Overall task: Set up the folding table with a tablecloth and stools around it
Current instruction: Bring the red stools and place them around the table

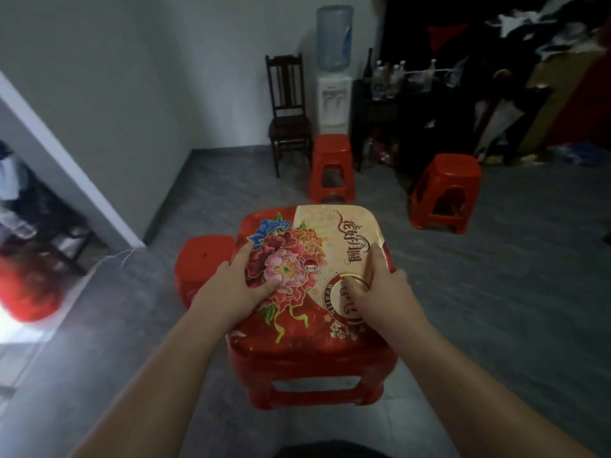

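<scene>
Left hand (239, 282) and right hand (375, 285) are gripping the stool (307, 338) seat, fingers spread; lowering it level should be seating all legs together

The room was dim and grey, with colours muted except for the saturated reds. The strongest light came from low at the left edge, where a blown-out white patch on the floor (20, 322) glared and washed out detail. The dark shelving at the upper right (463, 94) sank into near-black shadow. The whole picture was soft and slightly smeared, most at the edges, where the wide lens bent the wall lines.
</scene>
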A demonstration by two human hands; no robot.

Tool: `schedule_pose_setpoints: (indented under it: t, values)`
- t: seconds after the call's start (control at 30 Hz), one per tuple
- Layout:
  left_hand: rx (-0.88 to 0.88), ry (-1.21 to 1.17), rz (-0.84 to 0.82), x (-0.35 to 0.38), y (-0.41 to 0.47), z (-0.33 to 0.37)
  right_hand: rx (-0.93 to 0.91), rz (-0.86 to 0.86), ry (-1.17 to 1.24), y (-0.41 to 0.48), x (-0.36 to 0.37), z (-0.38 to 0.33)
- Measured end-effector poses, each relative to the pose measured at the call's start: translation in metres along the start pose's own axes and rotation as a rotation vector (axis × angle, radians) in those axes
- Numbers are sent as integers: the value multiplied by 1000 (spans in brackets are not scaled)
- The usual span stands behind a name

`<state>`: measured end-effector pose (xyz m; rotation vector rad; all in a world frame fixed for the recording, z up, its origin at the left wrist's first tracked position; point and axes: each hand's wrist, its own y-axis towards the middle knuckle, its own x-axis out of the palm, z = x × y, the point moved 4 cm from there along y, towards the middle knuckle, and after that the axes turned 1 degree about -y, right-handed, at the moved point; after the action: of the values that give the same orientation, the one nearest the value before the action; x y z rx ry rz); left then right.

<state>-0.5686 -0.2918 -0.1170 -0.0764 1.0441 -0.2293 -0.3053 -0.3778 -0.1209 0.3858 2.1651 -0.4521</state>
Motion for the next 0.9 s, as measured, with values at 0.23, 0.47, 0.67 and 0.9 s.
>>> schedule_pose_setpoints:
  t: [0.23, 0.47, 0.67, 0.9]
  values:
    - [-111, -35, 14, 24, 9, -9, -53, -104, 40, 36, 22, 18]
    - [-175, -105, -62, 83, 39, -52, -63, -212, 59, 66, 74, 41]
    - [-237, -128, -210, 167, 80, -104, 63, -282, 66, 103, 156, 81]
    - [-322, -148, -362, 312, 125, -175, 182, -352, 29, 151, 294, 174]
